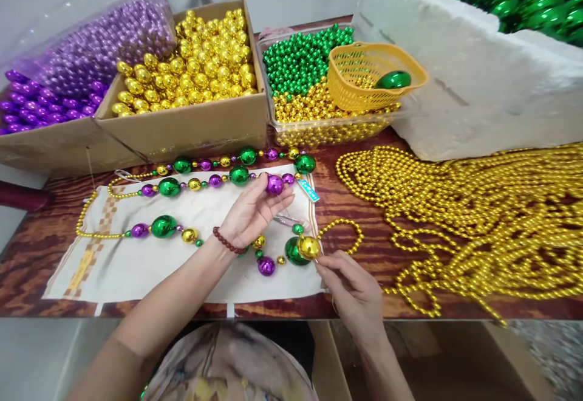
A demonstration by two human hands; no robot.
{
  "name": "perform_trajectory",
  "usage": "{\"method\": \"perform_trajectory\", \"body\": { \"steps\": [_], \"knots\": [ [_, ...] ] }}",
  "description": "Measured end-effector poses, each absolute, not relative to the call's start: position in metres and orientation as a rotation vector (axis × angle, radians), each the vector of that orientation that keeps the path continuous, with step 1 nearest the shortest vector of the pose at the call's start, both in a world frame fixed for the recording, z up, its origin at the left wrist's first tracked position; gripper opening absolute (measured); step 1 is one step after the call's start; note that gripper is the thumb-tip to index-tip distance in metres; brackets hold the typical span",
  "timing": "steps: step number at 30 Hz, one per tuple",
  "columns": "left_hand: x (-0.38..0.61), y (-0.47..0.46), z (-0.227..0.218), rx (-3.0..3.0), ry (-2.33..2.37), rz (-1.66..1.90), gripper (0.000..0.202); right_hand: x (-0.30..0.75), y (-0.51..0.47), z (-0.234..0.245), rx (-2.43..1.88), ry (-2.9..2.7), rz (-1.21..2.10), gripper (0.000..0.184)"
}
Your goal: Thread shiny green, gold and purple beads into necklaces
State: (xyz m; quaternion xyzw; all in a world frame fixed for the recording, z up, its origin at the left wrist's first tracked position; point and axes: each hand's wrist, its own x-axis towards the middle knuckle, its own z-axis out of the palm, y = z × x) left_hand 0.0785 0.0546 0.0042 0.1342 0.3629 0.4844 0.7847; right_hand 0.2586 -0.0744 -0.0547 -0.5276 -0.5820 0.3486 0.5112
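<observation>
My left hand (257, 206), palm turned up with a dark red beaded bracelet at the wrist, holds a large purple bead (274, 185) between thumb and fingers. My right hand (353, 288) pinches at the lower edge of a shiny gold bead (310, 247); a thin pale line shows at the fingertips, too fine to make out. Behind that bead lies a big green bead (296, 251), with a small green bead (297, 229) just above. A strung bead necklace (194, 184) loops over the white cloth (136, 267). Loose below the left hand are a purple bead (266, 265) and a small gold bead (281, 260).
Cardboard boxes hold gold beads (204, 61) and purple beads (50, 103). A clear tub (319, 126) has small green and gold beads, with a yellow basket (359, 79) on top. Gold bead strands (478, 225) cover the right side, before a white foam box (437, 73).
</observation>
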Motion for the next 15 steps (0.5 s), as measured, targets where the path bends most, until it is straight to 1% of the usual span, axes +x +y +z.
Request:
{"method": "perform_trajectory", "body": {
  "steps": [12,15],
  "knots": [
    [0.085,0.051,0.005,0.345,0.785,1.097,0.015,0.255,-0.077,-0.053,-1.345,-1.339,0.888,0.012],
    [0.090,0.044,0.004,0.415,0.764,1.089,0.021,0.251,-0.076,-0.055,-1.369,-1.293,0.870,0.013]
  ]
}}
